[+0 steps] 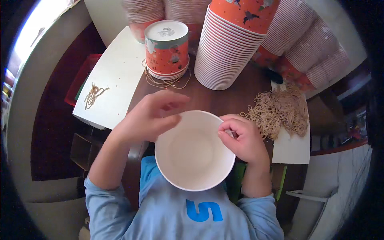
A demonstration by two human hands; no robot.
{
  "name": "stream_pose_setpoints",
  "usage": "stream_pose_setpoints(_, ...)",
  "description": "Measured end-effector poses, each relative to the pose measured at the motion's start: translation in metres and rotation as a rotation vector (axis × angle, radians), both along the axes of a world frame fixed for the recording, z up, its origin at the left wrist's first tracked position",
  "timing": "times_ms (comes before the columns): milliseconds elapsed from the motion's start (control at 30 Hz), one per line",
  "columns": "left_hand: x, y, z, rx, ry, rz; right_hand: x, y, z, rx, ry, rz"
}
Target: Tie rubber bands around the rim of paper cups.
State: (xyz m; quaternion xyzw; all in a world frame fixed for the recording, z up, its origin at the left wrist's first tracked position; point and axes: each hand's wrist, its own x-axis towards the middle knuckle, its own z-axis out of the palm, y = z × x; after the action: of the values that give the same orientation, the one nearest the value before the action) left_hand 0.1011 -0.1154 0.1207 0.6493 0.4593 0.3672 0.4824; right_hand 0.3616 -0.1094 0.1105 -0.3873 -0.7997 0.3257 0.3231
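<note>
A white-lined paper bucket [195,160] faces me with its open mouth, close against my body at the table's near edge. My left hand [158,114] is over its upper left rim, fingers loosely bent and apart from the thumb, with nothing visible in them. At the upper right rim my right hand [244,138] is closed, thumb and forefinger pressed together. Whatever is between those fingers is hidden or too small to name. The bucket's outer wall and base are out of sight.
An upturned orange patterned bucket [167,52] stands beyond, with loose cord around its foot. Right of it leans a tall nested stack of buckets [230,50]. A tangled pile of tan cord [280,112] lies at right, a small cord bundle [95,96] at left. Wrapped stacks [296,36] stand behind.
</note>
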Motion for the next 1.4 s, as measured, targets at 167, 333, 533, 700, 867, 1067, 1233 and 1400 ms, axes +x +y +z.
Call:
stream_pose_setpoints(167,0.026,0.029,0.006,0.039,0.330,-0.264,-0.003,0.026,-0.005,-0.028,0.021,0.200)
stream_pose_setpoints(333,0.024,0.021,-0.001,-0.033,0.259,-0.085,0.002,0.018,-0.001,0.118,-0.067,0.078)
stream_pose_setpoints(533,0.022,0.011,-0.011,-0.080,0.188,0.029,0.009,0.005,0.005,0.025,-0.198,0.023)
stream_pose_setpoints(700,0.023,0.010,-0.018,-0.035,0.161,0.061,0.005,0.013,0.003,0.063,-0.182,-0.001)
stream_pose_setpoints(867,0.023,0.007,-0.019,-0.066,0.105,0.083,0.000,0.018,0.004,0.064,-0.179,0.000)
stream_pose_setpoints(1067,0.025,0.008,-0.012,-0.029,0.235,0.071,0.002,0.021,0.006,0.050,-0.180,0.045)
stream_pose_setpoints(1233,0.024,0.011,-0.011,-0.036,0.257,0.062,0.002,0.020,0.008,0.048,-0.167,0.063)
stream_pose_setpoints(1400,0.030,0.013,-0.002,-0.068,0.358,0.077,0.002,0.014,0.012,0.038,-0.218,0.053)
